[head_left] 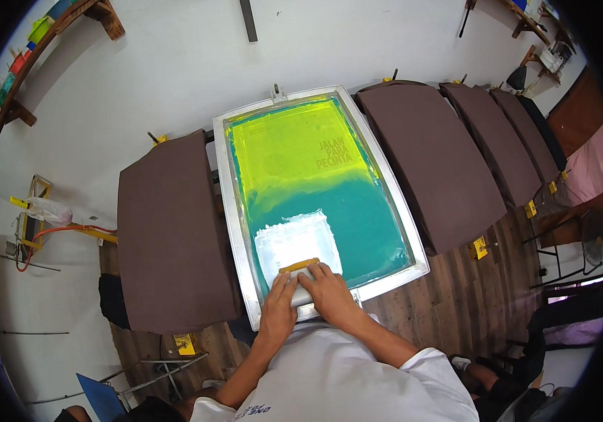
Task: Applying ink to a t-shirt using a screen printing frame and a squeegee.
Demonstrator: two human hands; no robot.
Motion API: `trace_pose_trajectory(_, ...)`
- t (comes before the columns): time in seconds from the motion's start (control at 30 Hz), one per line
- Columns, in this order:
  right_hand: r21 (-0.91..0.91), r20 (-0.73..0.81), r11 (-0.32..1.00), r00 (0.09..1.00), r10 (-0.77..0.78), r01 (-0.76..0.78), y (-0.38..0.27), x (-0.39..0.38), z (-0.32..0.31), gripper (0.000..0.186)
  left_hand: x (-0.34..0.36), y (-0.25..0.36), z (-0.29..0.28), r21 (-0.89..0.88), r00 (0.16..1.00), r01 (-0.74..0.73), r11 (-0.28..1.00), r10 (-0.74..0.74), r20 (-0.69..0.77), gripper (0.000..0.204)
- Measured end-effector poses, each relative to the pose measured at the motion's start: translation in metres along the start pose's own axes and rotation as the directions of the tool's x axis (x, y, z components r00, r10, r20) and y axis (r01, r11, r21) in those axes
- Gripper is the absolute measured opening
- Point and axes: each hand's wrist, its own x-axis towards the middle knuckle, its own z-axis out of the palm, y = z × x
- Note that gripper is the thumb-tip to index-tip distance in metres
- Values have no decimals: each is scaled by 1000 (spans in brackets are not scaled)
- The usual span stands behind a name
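Note:
A silver-framed printing screen (235,218) lies flat in front of me, its mesh yellow-green at the far end and teal near me. A patch of white ink (293,239) covers the near part of the mesh. My left hand (278,306) and my right hand (328,290) sit side by side on a squeegee (299,266) with a wooden handle at the near edge of the ink. Both hands grip it from above. Its blade is hidden under my fingers.
Dark brown padded boards flank the screen: one on the left (171,235), several in a row to the right (428,158). A wooden plank floor (456,295) shows below them. Wall shelves (27,63) hold coloured items at upper left. A fan (593,235) stands at right.

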Motion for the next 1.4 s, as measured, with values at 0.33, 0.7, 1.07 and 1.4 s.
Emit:
trace_pose_trajectory(0.33,27,126,999,992,14,-17,-2,-6,-11,45,-7,6,-2,7,999,5,1000,-5,35,69)
trace_pose_trajectory(0.7,12,52,1000,999,-11,10,-3,-20,-12,44,-19,8,2,31,998,-41,999,39,56,67)
trace_pose_trajectory(1.07,15,24,1000,1000,-9,9,-9,-36,-13,52,-33,13,6,91,997,-68,993,66,27,60)
trace_pose_trajectory(1.4,21,-26,1000,1000,8,-7,-13,-37,-13,52,-31,19,-1,100,998,-65,993,62,31,60)
